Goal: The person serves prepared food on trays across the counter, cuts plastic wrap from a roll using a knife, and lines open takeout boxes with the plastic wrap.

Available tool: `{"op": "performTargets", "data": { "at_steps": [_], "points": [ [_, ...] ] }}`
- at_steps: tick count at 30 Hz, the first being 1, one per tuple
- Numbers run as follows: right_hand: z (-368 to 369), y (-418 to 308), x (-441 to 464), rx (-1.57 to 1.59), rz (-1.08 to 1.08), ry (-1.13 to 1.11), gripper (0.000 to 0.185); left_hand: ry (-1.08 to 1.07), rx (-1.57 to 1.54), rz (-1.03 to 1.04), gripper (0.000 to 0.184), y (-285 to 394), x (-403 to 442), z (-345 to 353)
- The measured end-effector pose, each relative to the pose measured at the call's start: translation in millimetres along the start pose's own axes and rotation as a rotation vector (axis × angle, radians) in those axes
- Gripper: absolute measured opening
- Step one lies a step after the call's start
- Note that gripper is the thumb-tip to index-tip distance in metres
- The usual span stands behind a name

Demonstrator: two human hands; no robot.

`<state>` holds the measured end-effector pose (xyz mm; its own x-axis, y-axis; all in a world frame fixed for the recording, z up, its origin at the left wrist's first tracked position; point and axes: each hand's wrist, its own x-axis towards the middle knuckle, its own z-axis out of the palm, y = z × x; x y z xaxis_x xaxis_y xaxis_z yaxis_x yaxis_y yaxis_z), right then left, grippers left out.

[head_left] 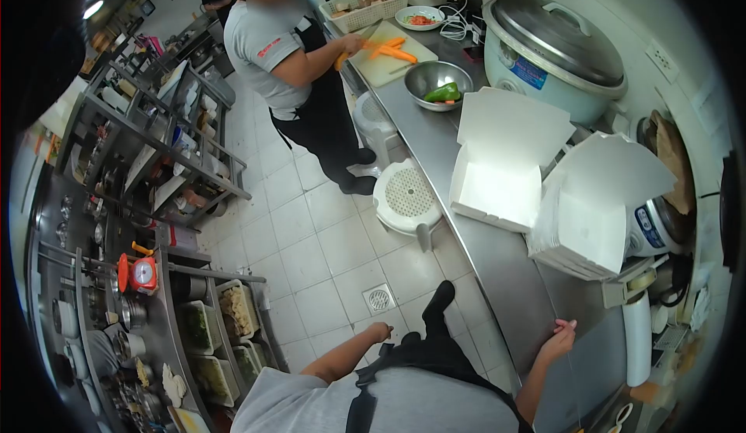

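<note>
Right hand [559,341]: over the bench [544,289], palm partly turned up, fingers loosely curled, nothing seen in the grasp. Contact with the bench top cannot be confirmed. Left hand [379,333]: low over the tiled floor [311,258], fingers partly folded; the inner side is hidden, so a small item there cannot be ruled out. A floor drain [378,299] shows at its 12 o'clock.

The open carton [497,188] sits on the bench at 11 o'clock from the right hand, lid raised. The carton stack [579,231], also lid up, stands at 12 o'clock from that hand, nearer to it; its layers are too closely nested to count.

At the open carton's 1 o'clock, a large cooker [544,68] has its lower part screened by the raised lids. A second cooker [653,227], at the stack's 3 o'clock, is partly covered. At the open carton's 11 o'clock, a steel bowl [423,79] holds a green pepper [443,93]. Beyond it, a co-worker [291,68] reaches to carrots [396,49]; the grip is unclear.
</note>
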<state>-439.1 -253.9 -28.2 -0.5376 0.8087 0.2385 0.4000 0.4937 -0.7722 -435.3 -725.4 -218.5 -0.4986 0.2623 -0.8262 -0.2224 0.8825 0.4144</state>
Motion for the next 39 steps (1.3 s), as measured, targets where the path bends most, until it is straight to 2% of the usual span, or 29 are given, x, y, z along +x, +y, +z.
{"op": "performTargets", "data": {
  "at_steps": [1, 4, 6, 8, 11, 13, 14, 16, 19, 20, 23, 26, 28, 30, 33, 36, 39],
  "points": [
    [2, 3, 6, 0.035, 0.011, -0.016, 0.052, -0.078, -0.046, -0.008, 0.056, 2, 0, -11],
    [15, -4, 34, 0.194, 0.143, 0.121, 0.052, 0.02, 0.149, 0.156, 0.031, 7, 9, -45],
    [17, -16, 54, 0.219, 0.184, 0.181, 0.053, 0.016, 0.189, 0.162, 0.028, 15, 25, -62],
    [23, -20, 71, 0.234, 0.181, 0.219, 0.053, -0.062, 0.137, 0.046, 0.034, 8, 55, -73],
    [45, -5, 99, 0.246, 0.096, 0.262, 0.049, 0.151, 0.391, 0.402, 0.032, 16, 70, -98],
    [63, 20, 113, 0.244, 0.017, 0.274, 0.047, 0.154, 0.347, 0.338, 0.027, 39, 72, -115],
    [66, 28, 117, 0.197, -0.01, 0.255, 0.045, 0.196, 0.227, 0.265, 0.025, 49, 77, -116],
    [68, 40, 123, 0.099, -0.064, 0.218, 0.041, 0.234, 0.095, 0.11, 0.029, 71, 75, -116],
    [72, 51, 127, 0.131, -0.068, 0.217, 0.038, 0.176, 0.119, 0.216, 0.036, 100, 70, -115],
    [72, 55, 127, 0.124, -0.058, 0.213, 0.037, -0.073, 0.292, 0.341, 0.047, 106, 75, -121],
    [76, 55, 125, 0.079, -0.042, 0.229, 0.036, -0.028, 0.326, -0.057, 0.05, 165, 31, -132],
    [83, 80, 129, 0.055, -0.051, 0.265, 0.032, -0.031, 0.374, -0.062, 0.046, 157, 51, -119],
    [83, 79, 127, 0.122, -0.035, 0.236, 0.03, -0.067, 0.566, 0.028, 0.041, 158, 59, -117],
    [84, 79, 126, 0.075, -0.098, 0.291, 0.034, -0.063, 0.729, 0.24, 0.036, 161, 66, -115],
    [82, 76, 123, 0.041, -0.137, 0.285, 0.038, -0.183, 0.58, 0.263, 0.034, 199, 54, -134],
    [74, 64, 119, -0.008, -0.114, 0.26, 0.039, -0.069, 0.572, 0.413, 0.034, 180, 72, -125],
    [76, 55, 117, -0.05, -0.075, 0.255, 0.039, -0.086, 0.378, 0.347, 0.035, 180, 61, -134]
  ]
}}
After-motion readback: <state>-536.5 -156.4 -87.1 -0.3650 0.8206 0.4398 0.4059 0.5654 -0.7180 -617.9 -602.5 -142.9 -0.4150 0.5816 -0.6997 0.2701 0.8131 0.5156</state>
